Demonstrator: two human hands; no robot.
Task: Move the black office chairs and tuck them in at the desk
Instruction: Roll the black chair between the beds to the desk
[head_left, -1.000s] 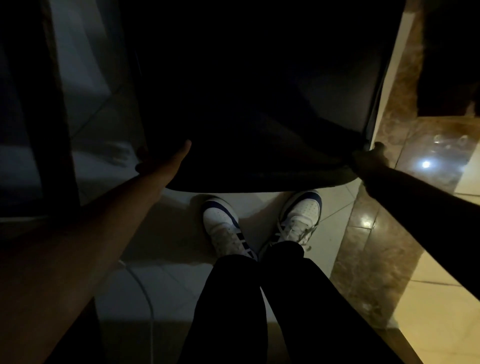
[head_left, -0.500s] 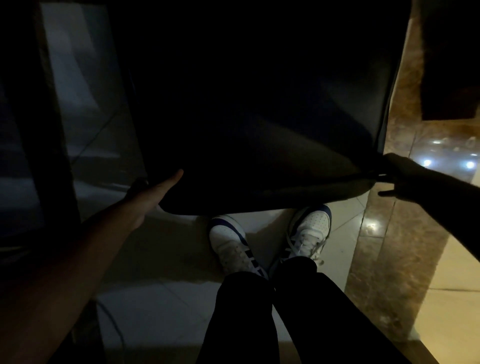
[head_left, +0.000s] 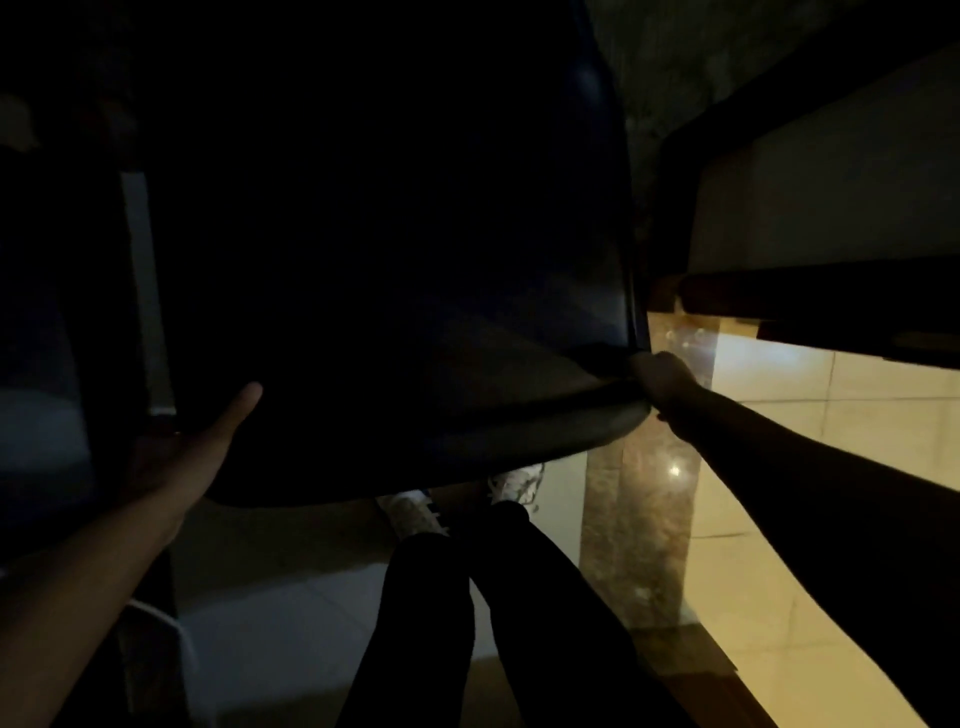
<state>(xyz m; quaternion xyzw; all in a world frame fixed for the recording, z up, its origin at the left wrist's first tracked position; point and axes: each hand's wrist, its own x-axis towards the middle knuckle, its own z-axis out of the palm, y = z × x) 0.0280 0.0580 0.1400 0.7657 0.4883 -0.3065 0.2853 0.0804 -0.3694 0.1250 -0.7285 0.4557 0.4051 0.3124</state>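
The room is very dark. A black office chair (head_left: 395, 291) fills the middle of the head view, its backrest top edge curving in front of me. My left hand (head_left: 192, 452) holds the left end of that edge, thumb laid straight on the near face, fingers hidden behind it. My right hand (head_left: 662, 382) grips the right end of the backrest, fingers curled round the rim. The desk cannot be made out.
My dark trouser legs (head_left: 467, 623) and white shoes (head_left: 511, 486) stand just behind the chair. Another dark chair's armrest (head_left: 675, 171) stands at the right over a lit tiled floor (head_left: 810, 426). A dark upright object (head_left: 57, 332) stands at the left.
The chair's backrest edge has come closer to me and now covers most of my shoes. Both hands stay on its two ends, and the view has swung toward the lit floor at right.
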